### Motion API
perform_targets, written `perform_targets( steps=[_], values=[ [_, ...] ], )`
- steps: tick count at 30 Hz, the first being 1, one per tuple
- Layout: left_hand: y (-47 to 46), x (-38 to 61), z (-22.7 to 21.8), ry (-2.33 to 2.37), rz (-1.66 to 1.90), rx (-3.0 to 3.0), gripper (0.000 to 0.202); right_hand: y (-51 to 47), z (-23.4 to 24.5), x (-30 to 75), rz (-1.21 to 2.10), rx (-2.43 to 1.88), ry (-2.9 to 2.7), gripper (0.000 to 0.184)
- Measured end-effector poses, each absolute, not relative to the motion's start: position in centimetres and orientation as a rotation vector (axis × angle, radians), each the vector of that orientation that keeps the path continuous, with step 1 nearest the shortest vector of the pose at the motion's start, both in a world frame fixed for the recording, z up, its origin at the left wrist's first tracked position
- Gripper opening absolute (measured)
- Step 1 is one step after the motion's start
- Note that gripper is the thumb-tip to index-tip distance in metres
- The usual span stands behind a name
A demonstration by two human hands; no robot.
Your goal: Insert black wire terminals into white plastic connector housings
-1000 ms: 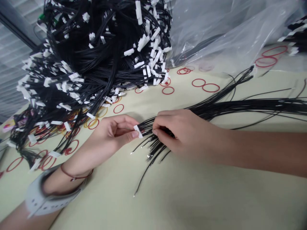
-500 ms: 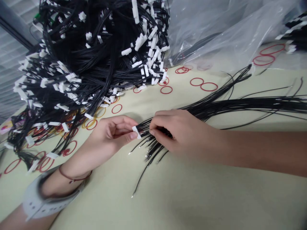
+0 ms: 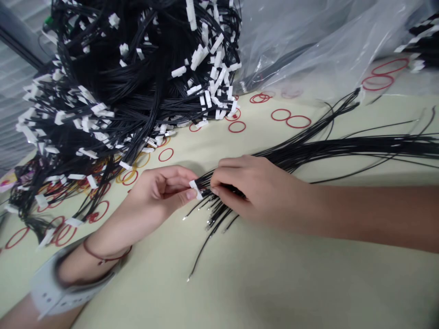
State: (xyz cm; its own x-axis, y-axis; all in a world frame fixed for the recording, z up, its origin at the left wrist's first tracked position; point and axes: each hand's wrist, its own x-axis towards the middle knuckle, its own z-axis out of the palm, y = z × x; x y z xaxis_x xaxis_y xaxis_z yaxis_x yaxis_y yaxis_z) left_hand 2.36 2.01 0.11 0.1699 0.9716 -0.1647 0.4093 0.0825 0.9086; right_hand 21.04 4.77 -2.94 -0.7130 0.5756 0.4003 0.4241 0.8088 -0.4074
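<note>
Between the thumb and fingers of my left hand (image 3: 164, 192) is a small white connector housing (image 3: 196, 189), with black wires running from its right side. My right hand (image 3: 247, 185) is closed just right of the housing, its thumb and index finger pinching a black wire close to it. The exact wire end is hidden by the fingers. Beneath and beyond the right hand lies a bundle of black wires (image 3: 308, 151). Loose wire ends with small metal terminals (image 3: 209, 221) fan out below the hands on the pale table (image 3: 260, 283).
A large heap of black cables (image 3: 137, 87) with white connectors fills the back left. Red rubber bands (image 3: 236, 126) lie scattered over the table. A clear plastic bag (image 3: 318, 50) lies behind, and more black cables (image 3: 425, 45) sit at the far right.
My right hand has moved slightly left, closer to the white connector housing. My left hand keeps its hold on the housing. The whole view has shifted a little.
</note>
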Motion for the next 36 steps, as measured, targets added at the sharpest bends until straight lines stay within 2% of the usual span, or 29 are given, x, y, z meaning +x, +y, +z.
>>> perform_targets(
  steps=[13, 26, 36],
  values=[
    [1.4, 3.3, 0.0, 1.461, 0.757, 1.466, 0.014, 4.8, -2.8, 20.9, 0.391, -0.750, -2.520, 0.016],
    [0.7, 4.6, -0.2, 1.556, 0.863, 1.577, 0.013, 4.5, -2.7, 20.9, 0.186, -0.660, -2.546, 0.012],
    [1.4, 4.1, 0.4, 1.490, 0.797, 1.549, 0.013, 4.6, -3.0, 20.8, 0.384, -0.785, -2.433, 0.014]
  ],
)
